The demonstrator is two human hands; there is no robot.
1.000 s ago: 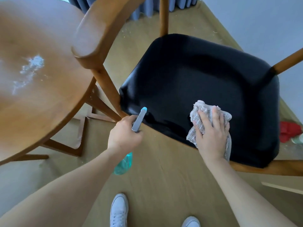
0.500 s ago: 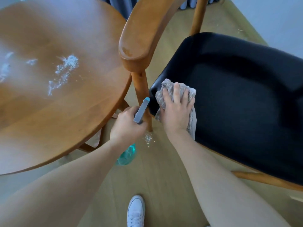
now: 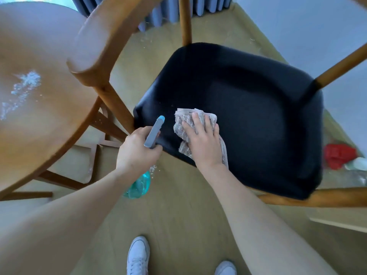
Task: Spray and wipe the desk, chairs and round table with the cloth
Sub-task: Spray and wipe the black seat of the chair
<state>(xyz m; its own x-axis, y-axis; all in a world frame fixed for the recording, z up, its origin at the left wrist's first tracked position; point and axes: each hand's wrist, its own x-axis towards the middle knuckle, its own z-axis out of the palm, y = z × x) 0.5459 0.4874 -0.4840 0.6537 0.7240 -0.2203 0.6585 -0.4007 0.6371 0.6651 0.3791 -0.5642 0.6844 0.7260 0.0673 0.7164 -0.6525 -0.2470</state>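
Far left, we have the round surface (image 3: 39, 116) with white foam (image 3: 23, 90) sitting unwiped on the wood, so by our reckoning that one is sprayed but not yet rubbed down. Next along, the chair's curved armrest (image 3: 95, 48) arcs over the gap, and we can't tell whether it has been wiped. Now our left hand (image 3: 137, 149), fingers curled tight round the neck of the spray bottle (image 3: 154, 132): grey head with a blue tip pointing up and away, teal body hanging below the wrist over the floor (image 3: 178, 205), just beside the seat's near corner and not aimed at anything we can make out. A few white flecks lie on the floor under it. On to the right hand (image 3: 202, 141): fingers spread and straight, palm pressing the cloth (image 3: 186, 126) flat onto the black seat (image 3: 248, 116) near its front left corner; the cloth is bunched, its near end trailing over the seat's front edge. We judge we are mid-wipe on this chair, with most of the seat to the right not yet reached by the cloth. The desk is out of view, so we can't say how it stands. Far right, something red (image 3: 337, 155) lies on the floor beyond the seat, too blurred to name.
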